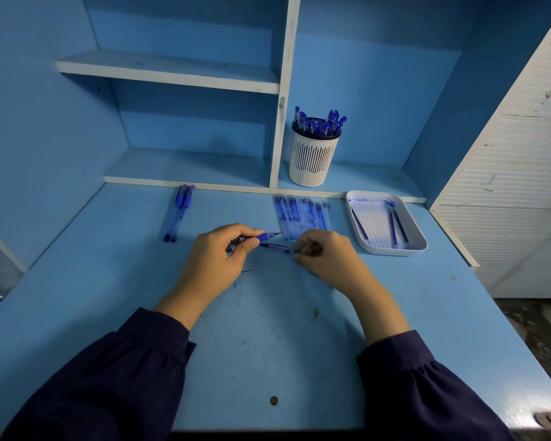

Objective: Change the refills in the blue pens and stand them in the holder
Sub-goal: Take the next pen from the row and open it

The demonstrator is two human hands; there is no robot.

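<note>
Can't make out what my R hand (325, 253) pinches: a small dark piece (299, 250), mostly hidden by curled fingers. L hand (217, 259) grips a blue pen (263, 237) w/ ribbed grip, thin tip pointing right, over the table (268, 329). Clear refills (303, 218) lie in a row just beyond. Slotted white holder (312, 157) stands on the shelf (363, 179), full of capped pens (322, 124).
</note>
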